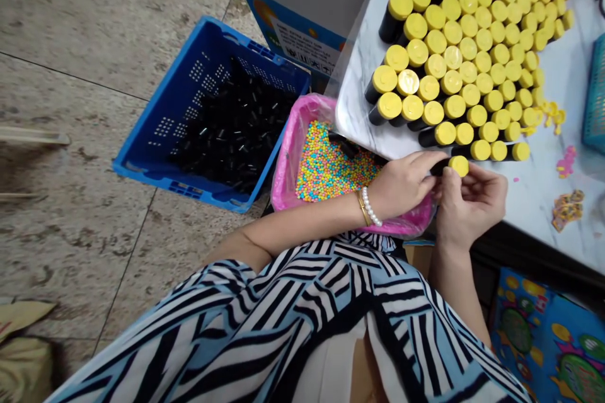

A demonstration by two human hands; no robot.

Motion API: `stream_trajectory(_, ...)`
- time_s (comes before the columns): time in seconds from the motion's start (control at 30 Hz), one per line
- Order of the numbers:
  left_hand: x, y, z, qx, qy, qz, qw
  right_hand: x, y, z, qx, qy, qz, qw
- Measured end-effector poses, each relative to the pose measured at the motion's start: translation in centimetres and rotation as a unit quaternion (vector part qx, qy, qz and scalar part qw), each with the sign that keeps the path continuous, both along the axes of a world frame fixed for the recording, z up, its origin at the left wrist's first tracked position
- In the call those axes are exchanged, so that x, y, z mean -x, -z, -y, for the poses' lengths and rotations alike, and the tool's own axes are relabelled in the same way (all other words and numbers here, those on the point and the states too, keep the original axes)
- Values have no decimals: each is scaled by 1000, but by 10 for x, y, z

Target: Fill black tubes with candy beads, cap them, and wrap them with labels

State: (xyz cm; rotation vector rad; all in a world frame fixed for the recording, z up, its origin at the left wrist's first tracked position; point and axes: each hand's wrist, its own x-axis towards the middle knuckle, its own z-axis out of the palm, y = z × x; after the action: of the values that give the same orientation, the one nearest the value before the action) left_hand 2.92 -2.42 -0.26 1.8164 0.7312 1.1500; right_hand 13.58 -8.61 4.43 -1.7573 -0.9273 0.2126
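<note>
Between my two hands, at the table's front edge, is a small black tube with a yellow cap (458, 166). My left hand (405, 181) grips its black body, and two bracelets circle that wrist. The thumb and fingers of my right hand (470, 198) are closed on the yellow cap. Under my left forearm sits a pink lined tub (286, 160) of small coloured candy balls (326, 167), with black tubes (347, 146) lying on them. Many black tubes with yellow caps (454, 56) stand close together on the table just beyond my hands.
A blue crate (142, 119) of loose black tubes (231, 132) stands on the floor at left. Behind the tub is a large carton (302, 31). Yellow pieces (554, 115) and pink bits (566, 162) lie on the marbled table (534, 214), near a teal basket (595, 94).
</note>
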Motion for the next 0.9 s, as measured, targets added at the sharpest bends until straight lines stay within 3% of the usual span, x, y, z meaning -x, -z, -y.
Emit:
stream_trajectory(0.27,-2,-4,-1,23,20,-20,999,-4,-10,3,4,-38,28,999)
stream_trajectory(0.47,-5,-2,0,23,41,-22,999,-23,-18,1,61,-55,-194,977)
stream_trajectory(0.63,-10,-2,7,-14,41,-52,998,-21,-14,-3,48,-31,-192,980)
stream_trajectory(0.73,10,3,17,-38,-1,-58,998,-12,-11,-7,20,-9,-254,967)
stream_trajectory(0.9,84,21,12,-160,11,-128,979,-15,-2,-20,-21,4,-267,963)
